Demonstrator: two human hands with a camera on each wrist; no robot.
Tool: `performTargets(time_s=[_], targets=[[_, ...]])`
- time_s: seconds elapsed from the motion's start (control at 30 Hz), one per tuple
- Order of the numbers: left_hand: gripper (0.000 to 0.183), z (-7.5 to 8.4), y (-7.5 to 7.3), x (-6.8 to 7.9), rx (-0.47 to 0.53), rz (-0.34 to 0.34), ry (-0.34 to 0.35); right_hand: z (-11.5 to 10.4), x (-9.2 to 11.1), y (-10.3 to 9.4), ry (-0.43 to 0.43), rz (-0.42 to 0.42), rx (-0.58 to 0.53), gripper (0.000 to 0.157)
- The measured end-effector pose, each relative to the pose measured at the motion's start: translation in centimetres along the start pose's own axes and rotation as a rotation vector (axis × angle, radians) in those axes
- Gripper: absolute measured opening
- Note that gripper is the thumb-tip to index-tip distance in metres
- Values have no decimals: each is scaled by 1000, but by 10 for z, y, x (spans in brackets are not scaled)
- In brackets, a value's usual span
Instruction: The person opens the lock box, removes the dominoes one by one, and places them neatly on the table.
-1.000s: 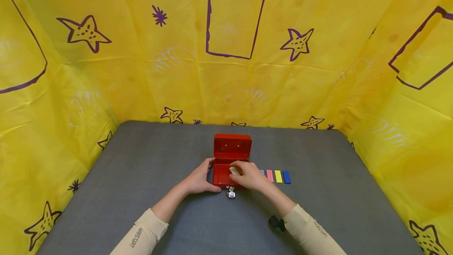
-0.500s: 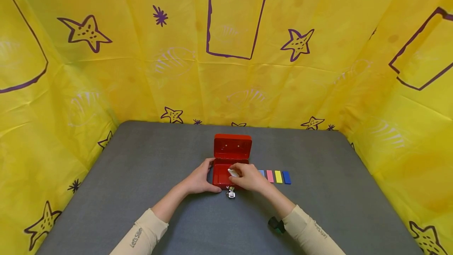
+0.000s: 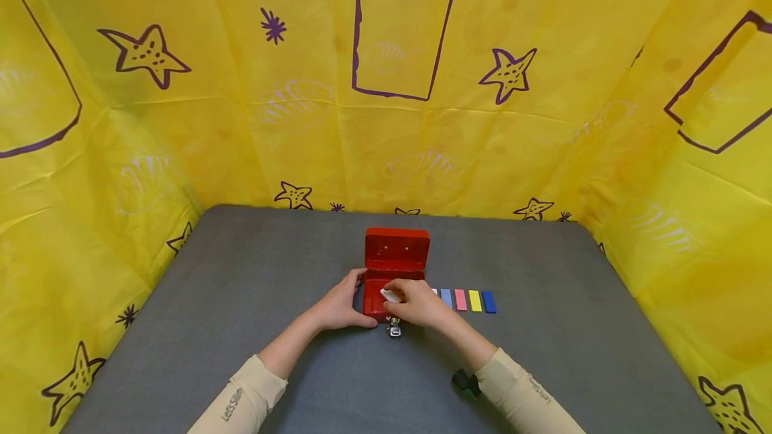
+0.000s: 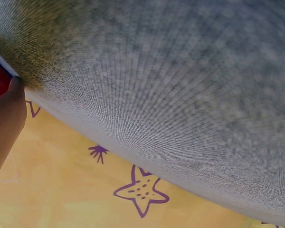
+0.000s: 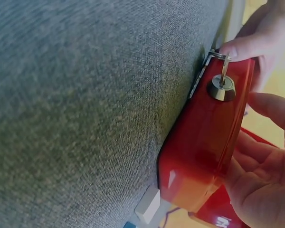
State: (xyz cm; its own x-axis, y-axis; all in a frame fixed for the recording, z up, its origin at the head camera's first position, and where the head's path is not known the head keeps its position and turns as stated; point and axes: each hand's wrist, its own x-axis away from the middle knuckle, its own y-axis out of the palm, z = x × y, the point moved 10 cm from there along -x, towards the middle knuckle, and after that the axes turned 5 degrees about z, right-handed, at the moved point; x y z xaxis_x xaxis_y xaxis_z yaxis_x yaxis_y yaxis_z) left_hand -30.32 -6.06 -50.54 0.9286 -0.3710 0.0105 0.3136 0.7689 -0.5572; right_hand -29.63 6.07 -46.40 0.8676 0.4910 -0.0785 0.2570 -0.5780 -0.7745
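A red metal cash box (image 3: 375, 295) stands on the grey table with its lid (image 3: 396, 250) raised. A lock with a key (image 5: 223, 81) sits in its front wall. My left hand (image 3: 339, 303) grips the left side of the box, thumb at the front corner and fingers towards the back. Over the box's inside, my right hand (image 3: 419, 303) pinches a small white block (image 3: 391, 296) between thumb and fingers. Whether that block touches the box floor I cannot tell. Part of the box's interior is hidden under the right hand.
Right of the box lies a row of small flat blocks: a partly covered white block (image 5: 148, 205), a light blue block (image 3: 446, 298), a pink block (image 3: 461, 299), a yellow block (image 3: 475, 301) and a dark blue block (image 3: 489, 302). Yellow patterned cloth (image 3: 313, 146) walls the table.
My right hand has moved a little left over the box with the white block, uncovering the edge of another white block in the row. The left hand stays on the box.
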Motion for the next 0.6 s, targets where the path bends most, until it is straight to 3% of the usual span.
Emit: performTargets(time_s=[0.6], targets=[[99, 2, -1, 0, 8, 8, 20, -1, -4, 1, -32, -2, -23, 38]])
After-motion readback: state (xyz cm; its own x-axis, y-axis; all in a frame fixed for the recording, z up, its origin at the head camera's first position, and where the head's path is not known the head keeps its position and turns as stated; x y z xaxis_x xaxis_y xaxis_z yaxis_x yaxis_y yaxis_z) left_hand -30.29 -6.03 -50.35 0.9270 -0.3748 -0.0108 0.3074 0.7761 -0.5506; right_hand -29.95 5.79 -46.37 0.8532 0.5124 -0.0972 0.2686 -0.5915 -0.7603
